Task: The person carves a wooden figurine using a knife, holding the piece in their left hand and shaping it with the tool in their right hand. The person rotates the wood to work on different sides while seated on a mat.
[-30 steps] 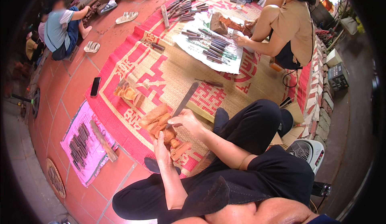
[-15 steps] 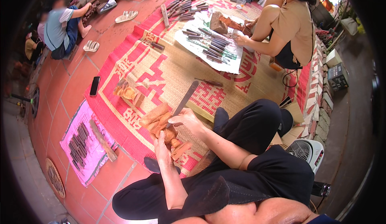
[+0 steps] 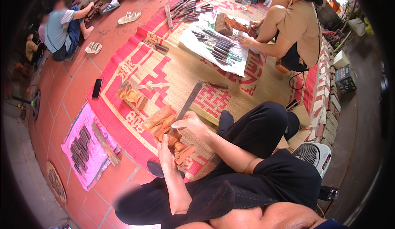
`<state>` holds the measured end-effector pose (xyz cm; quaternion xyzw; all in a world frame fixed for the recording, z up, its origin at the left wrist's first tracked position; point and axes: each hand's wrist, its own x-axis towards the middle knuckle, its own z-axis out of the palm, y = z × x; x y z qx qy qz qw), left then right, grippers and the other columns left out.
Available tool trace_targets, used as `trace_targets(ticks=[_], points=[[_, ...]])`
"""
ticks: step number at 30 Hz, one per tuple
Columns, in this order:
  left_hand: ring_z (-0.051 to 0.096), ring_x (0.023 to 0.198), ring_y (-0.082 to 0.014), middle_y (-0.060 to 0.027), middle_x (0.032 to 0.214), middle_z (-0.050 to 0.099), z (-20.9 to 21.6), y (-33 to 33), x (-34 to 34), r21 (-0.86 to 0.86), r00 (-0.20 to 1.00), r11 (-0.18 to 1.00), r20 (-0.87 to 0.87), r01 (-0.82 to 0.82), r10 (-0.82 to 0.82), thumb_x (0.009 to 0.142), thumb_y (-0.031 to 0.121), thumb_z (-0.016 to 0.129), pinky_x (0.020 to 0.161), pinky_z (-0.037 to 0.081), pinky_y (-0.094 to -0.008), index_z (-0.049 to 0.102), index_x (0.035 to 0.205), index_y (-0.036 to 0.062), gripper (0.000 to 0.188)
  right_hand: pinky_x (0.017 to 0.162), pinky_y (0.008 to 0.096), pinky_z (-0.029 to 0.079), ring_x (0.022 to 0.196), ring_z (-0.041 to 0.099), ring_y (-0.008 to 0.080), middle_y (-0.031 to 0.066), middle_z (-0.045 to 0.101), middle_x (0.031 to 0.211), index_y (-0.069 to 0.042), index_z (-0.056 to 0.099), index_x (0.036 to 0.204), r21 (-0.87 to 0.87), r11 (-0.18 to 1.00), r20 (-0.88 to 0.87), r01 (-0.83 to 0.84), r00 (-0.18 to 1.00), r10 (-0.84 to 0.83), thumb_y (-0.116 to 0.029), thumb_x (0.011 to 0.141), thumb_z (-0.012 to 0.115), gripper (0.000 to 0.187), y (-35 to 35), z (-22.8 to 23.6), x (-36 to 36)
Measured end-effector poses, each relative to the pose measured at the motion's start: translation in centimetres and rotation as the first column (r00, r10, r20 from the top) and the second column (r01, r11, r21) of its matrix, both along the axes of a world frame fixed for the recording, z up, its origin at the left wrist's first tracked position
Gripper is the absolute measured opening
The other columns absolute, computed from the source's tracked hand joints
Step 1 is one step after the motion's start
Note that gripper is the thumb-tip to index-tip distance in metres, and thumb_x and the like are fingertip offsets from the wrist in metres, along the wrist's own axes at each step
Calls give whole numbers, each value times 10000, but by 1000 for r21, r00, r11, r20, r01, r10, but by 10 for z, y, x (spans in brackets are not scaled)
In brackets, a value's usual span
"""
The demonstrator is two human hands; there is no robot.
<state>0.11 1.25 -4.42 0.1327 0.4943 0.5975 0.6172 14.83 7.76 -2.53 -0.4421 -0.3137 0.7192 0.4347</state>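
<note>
A carved wooden figure (image 3: 158,121) of light orange-brown wood is tilted in front of my lap, its squared base toward me. My left hand (image 3: 166,155) is wrapped round its lower left side and supports it. My right hand (image 3: 191,124) grips a long, flat, dark file (image 3: 190,100), which points up and away over the mat. The file's lower end lies against the figure beside my right fingers, and its exact contact is partly hidden. Just beyond, a second small wood carving (image 3: 132,94) lies on the red and straw-coloured mat (image 3: 164,70).
Dark-handled chisels lie on a pink cloth (image 3: 91,175) at left, beside a wooden mallet (image 3: 105,144). A phone (image 3: 97,88) rests at the mat's edge. Across from me, a co-worker (image 3: 302,27) squats by a white sheet (image 3: 238,67) of chisels. A fan (image 3: 307,154) stands at my right.
My right hand and the file have shifted very slightly against the carved figure. My left hand keeps its hold in nearly the same place.
</note>
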Motion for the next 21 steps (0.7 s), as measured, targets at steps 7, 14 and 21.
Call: trace_targets(ticks=[7,14,21], points=[[494,1201,-282,-157,1360,426,19,2,5,-8,1000,1000,-30,11,-11,909,154,596,966,457,-397,78,1484,98,776,598,235,439,637,568,87,12,648,724,-47,690,828,21,990,-99,-140,985,141,-107,737,733,118,-3,6,-5],[507,1176,-267,-144,1346,441,18,2,4,30,999,999,-42,31,-30,911,155,597,963,452,-381,166,1463,99,703,594,219,428,653,557,74,3,637,735,-39,688,833,17,1000,-69,-20,997,21,-89,759,712,93,0,0,-3],[433,1250,-278,-157,1406,371,16,2,3,48,999,998,-18,38,-37,905,130,593,1008,405,-393,101,1484,84,761,553,223,404,595,520,73,-7,613,689,-34,689,818,-4,996,-130,-86,988,85,-68,744,716,86,-4,17,-7]])
